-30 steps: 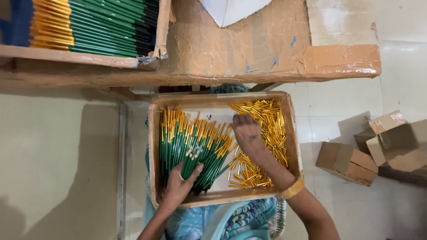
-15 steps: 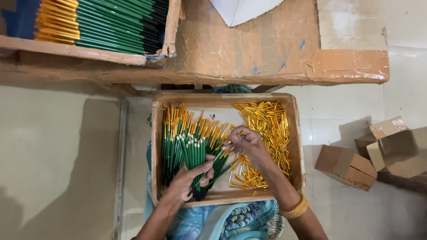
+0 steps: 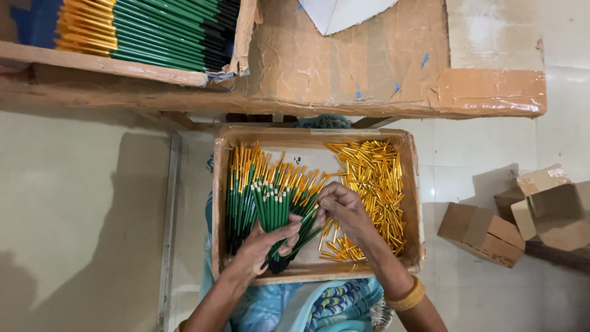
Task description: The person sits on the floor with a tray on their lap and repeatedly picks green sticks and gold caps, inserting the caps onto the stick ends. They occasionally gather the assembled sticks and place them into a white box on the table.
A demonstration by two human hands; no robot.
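Starting at the far left, there's a big box [image 3: 147,67] up on the tabletop [image 3: 344,67], packed with finished green pencils [image 3: 166,31], all lying crosswise with gold ends pointing left. Not in play here.

Below that, the person has a shallow tray [image 3: 316,136] on their lap. Its left half holds a bunch of green pencils [image 3: 246,197] lying roughly up-and-down in the picture, light tips fanned out toward the top, dark ends down near the body. The left hand [image 3: 267,243] is curled around the lower part of that bunch, fingers clenched on a fistful, so the pencils' long axis runs away from the person, tilted a bit to the right.

That tilt is what matters: the pencil tips point right at the right hand [image 3: 341,209], which sits just beside them, mid-tray. Its fingers are pinched together at the tip of one pencil [image 3: 310,214]. Whether there's a gold cap between them, can't tell, too small to see.

Further right, the loose pile of gold caps [image 3: 372,184] fills the rest of the tray, touching the right hand's far side, so that hand is clearly the nearer one to the caps. A gold bangle [image 3: 405,298] sits on that wrist.

Off to the far right, some small cartons [image 3: 482,233] are on the floor.
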